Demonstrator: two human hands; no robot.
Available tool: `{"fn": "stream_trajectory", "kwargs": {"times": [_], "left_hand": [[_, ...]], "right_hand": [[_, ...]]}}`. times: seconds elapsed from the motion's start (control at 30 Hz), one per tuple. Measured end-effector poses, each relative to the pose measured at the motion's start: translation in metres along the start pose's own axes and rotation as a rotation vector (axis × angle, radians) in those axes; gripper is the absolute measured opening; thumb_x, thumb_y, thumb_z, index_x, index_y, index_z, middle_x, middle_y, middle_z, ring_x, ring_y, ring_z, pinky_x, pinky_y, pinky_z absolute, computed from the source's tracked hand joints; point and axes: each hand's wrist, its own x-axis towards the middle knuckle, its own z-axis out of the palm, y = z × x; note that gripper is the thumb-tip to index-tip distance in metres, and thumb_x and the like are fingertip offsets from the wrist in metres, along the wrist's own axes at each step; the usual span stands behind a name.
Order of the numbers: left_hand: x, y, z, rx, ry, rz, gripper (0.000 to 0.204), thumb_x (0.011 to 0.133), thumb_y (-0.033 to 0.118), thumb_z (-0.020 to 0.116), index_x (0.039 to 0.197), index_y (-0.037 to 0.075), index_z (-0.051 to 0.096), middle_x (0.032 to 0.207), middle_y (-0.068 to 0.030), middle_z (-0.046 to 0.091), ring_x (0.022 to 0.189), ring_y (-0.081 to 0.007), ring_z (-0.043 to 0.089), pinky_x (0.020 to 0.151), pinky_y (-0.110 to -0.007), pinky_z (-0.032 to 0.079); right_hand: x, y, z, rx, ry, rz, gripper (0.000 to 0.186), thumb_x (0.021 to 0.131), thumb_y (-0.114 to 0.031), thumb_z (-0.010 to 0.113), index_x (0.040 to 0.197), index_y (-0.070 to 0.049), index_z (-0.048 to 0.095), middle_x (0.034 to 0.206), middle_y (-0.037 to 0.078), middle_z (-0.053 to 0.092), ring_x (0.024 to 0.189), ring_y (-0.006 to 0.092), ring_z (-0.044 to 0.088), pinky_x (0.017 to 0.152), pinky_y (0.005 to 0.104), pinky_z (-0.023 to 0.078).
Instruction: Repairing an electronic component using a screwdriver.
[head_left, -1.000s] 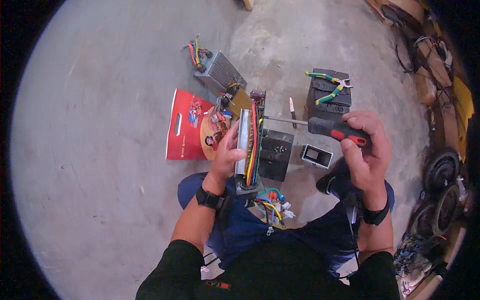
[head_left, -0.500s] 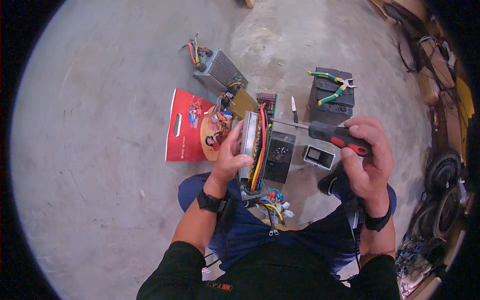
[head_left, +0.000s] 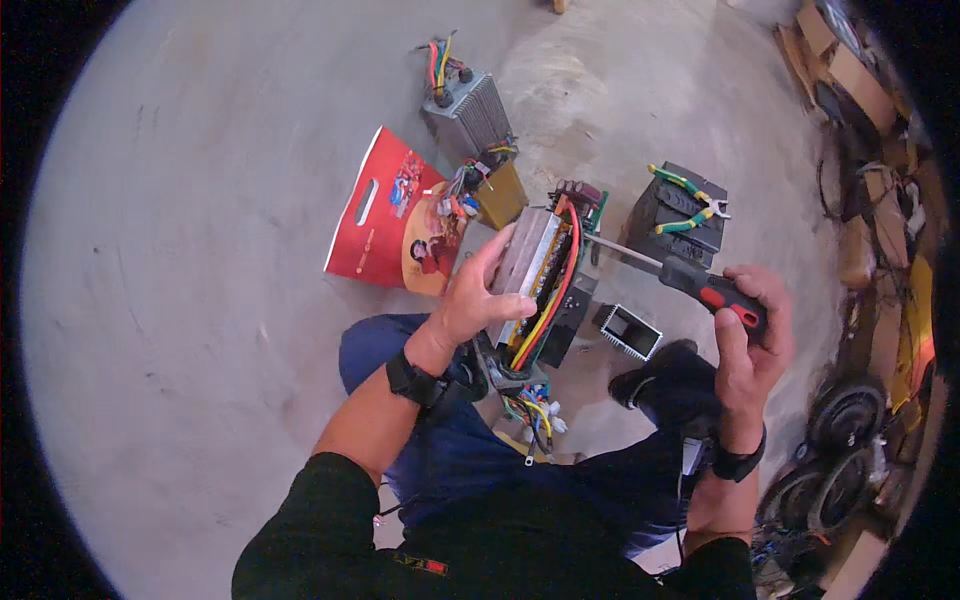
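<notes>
My left hand (head_left: 468, 305) grips an open motor-controller circuit board (head_left: 529, 255) by its silver aluminium side bar, thumb laid across the bar. Thick red and yellow wires (head_left: 551, 318) run along the board, and capacitors stand at its far end. A bundle of loose connector leads (head_left: 537, 408) hangs from its near end. In my right hand (head_left: 750, 345) is a screwdriver (head_left: 708, 287) with a black and red handle, fingers closed round the handle's end. Its shaft points left, the tip at the board's far right side; whether it touches is hard to tell.
A finned grey controller (head_left: 474, 112) with leads lies beyond, beside a yellow-brown box (head_left: 502, 195) and a red bag (head_left: 362, 235). Green-yellow pliers (head_left: 690, 208) rest on a black block (head_left: 655, 228). A hollow finned case (head_left: 632, 332) lies near my foot; tyres and cartons (head_left: 845, 412) line the right.
The board has tilted, its far end leaning right. The screwdriver now slopes more down to the right, its tip still near the board. The whole view has turned a little.
</notes>
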Motion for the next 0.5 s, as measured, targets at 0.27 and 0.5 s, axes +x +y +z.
{"fn": "stream_trajectory", "kwargs": {"times": [0.27,0.5], "left_hand": [[-0.006,-0.006,-0.008,0.094,0.039,0.046,0.116,0.070,0.027,0.091,0.160,-0.007,0.026,0.153,-0.0162,0.046,0.139,-0.0219,0.048,0.118,-0.035,0.035],[-0.009,-0.002,-0.006,0.136,0.090,0.050,0.116,0.069,0.030,0.092,0.158,-0.008,0.029,0.150,-0.0178,0.051,0.136,-0.0221,0.051,0.117,-0.035,0.036]], "right_hand": [[-0.006,0.011,0.004,0.087,0.053,0.178,0.030,0.090,0.001,0.067,0.120,-0.001,0.063,0.125,0.015,0.065,0.116,0.0224,0.062,0.104,0.0353,0.046],[-0.007,0.011,0.011,0.050,0.035,0.188,0.028,0.092,-0.001,0.067,0.120,-0.001,0.063,0.125,0.014,0.066,0.115,0.0219,0.062,0.103,0.0354,0.048]]}}
